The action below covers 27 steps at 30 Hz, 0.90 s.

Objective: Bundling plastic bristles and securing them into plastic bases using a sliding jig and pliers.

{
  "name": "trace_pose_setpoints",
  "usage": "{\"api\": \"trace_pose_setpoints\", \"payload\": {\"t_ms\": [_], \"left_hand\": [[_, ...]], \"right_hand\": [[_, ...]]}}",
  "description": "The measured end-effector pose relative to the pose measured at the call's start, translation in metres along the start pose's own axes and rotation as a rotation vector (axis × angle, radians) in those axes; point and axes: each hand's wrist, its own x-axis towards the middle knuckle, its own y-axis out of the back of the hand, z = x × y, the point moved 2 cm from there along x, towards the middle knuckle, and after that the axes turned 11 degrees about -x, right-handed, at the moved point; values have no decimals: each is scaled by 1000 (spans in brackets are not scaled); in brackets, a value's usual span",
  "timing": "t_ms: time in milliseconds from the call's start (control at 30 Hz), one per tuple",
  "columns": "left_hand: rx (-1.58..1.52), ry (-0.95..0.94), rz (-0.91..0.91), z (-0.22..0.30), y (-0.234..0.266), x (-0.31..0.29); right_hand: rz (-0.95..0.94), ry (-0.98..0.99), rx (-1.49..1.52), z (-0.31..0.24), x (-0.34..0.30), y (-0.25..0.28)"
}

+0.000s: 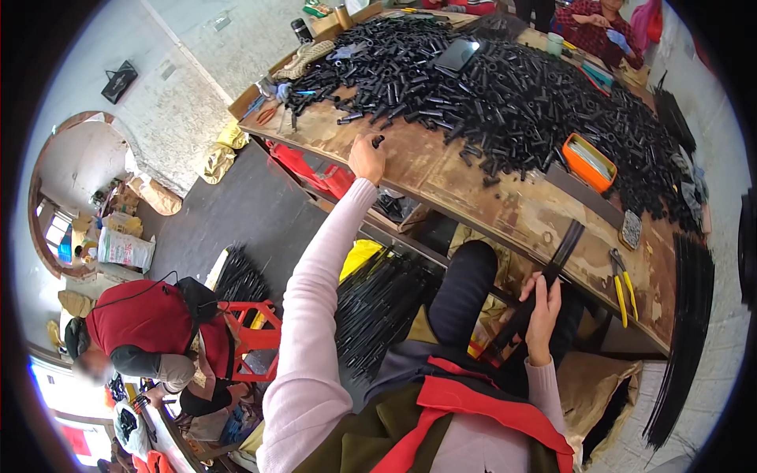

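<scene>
My left hand point(367, 162) reaches over the near left edge of the table, fingers closed around a small black tubular piece point(378, 142). Close to my lap, my right hand point(542, 311) grips a long, dark rod-like piece point(563, 251). One end of it rests over the table's front edge; the other runs down toward my knees, where its shape is hard to make out. Beyond both hands, a wide heap of short black tubular parts point(512, 102) covers much of the wooden table point(449, 177).
Yellow-handled pliers point(623, 288), a box of small metal pieces point(630, 230) and an orange container point(589, 162) are at the right. Thin black rods point(682, 315) hang off the right edge; more point(382, 307) lie below left. Other people sit across the table and at lower left.
</scene>
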Motion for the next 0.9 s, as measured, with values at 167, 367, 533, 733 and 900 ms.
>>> {"api": "trace_pose_setpoints", "payload": {"t_ms": [167,367,533,733,900], "left_hand": [[72,-68,0,-3,-18,45],[313,-48,-73,-4,-28,67],[-1014,418,-655,79,-49,-16],[-1339,395,-1034,211,-32,-151],[-1300,476,-1714,289,-32,-197]], "right_hand": [[5,-45,52,5,4,-5],[-8,-79,96,13,5,-11],[60,-58,10,7,6,-3],[-99,11,-62,-21,-12,-17],[-125,-121,335,-14,-34,2]]}}
